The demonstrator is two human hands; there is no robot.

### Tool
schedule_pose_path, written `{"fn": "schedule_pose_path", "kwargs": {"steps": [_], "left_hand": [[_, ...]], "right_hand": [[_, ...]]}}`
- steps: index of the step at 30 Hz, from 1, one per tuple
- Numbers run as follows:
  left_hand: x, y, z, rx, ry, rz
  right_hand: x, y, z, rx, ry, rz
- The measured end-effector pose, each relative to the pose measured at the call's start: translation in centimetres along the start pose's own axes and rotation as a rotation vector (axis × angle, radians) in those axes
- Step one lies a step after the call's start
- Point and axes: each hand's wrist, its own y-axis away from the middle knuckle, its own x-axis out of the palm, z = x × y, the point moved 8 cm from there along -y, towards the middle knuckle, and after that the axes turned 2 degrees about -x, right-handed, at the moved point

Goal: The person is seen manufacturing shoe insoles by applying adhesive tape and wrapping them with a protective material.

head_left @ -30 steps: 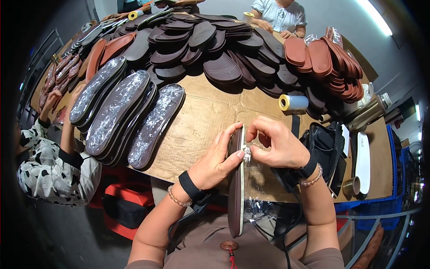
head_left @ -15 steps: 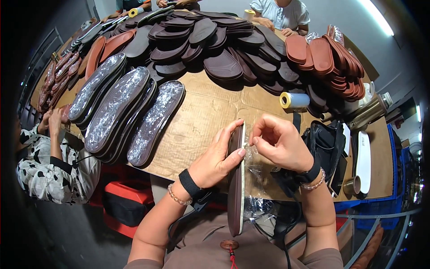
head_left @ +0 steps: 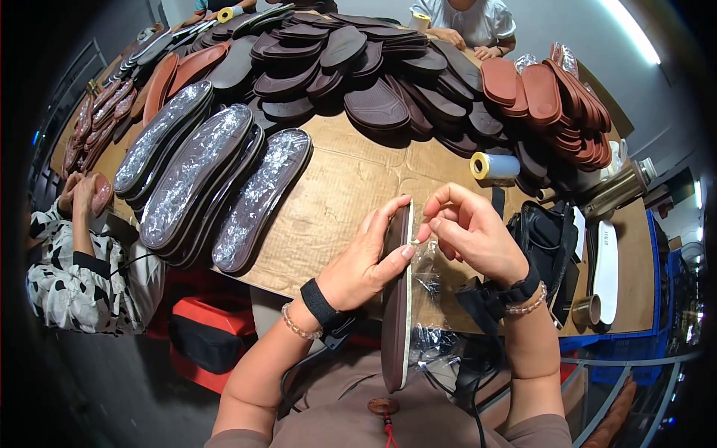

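In my left hand point(head_left: 362, 261) a dark brown shoe sole point(head_left: 396, 336) stands on its edge, its pale rim facing right. The fingers lie along its far side and the thumb presses on the rim. My right hand point(head_left: 478, 239) is closed in a pinch just right of the rim, near the left thumb, on what looks like the edge of clear plastic film point(head_left: 427, 280). This crinkled film hangs along the sole's right face. What exactly lies between the fingertips is small and partly hidden.
Film-wrapped soles point(head_left: 198, 175) lie stacked at left. A large heap of dark soles point(head_left: 377, 104) and reddish-brown soles point(head_left: 541, 93) fills the back. At right are a film roll point(head_left: 494, 165), black bag point(head_left: 549, 231), metal flask point(head_left: 620, 187) and white sole point(head_left: 606, 272). Other people sit around the table.
My right hand's fingers have shifted slightly, with the other fingers loosening while thumb and index stay by the rim. The sole barely moves. The person at left has lifted a reddish sole.
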Motion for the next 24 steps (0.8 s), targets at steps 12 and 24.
{"fn": "schedule_pose_path", "kwargs": {"steps": [12, 24], "left_hand": [[-2.0, 1.5, -2.7, 0.005, -0.079, -0.190], [-3.1, 1.1, -5.4, 0.025, -0.252, -0.191]], "right_hand": [[0.4, 1.1, 1.2, -0.145, 0.471, -0.039], [1.0, 1.6, 2.5, -0.360, 0.520, -0.182]]}}
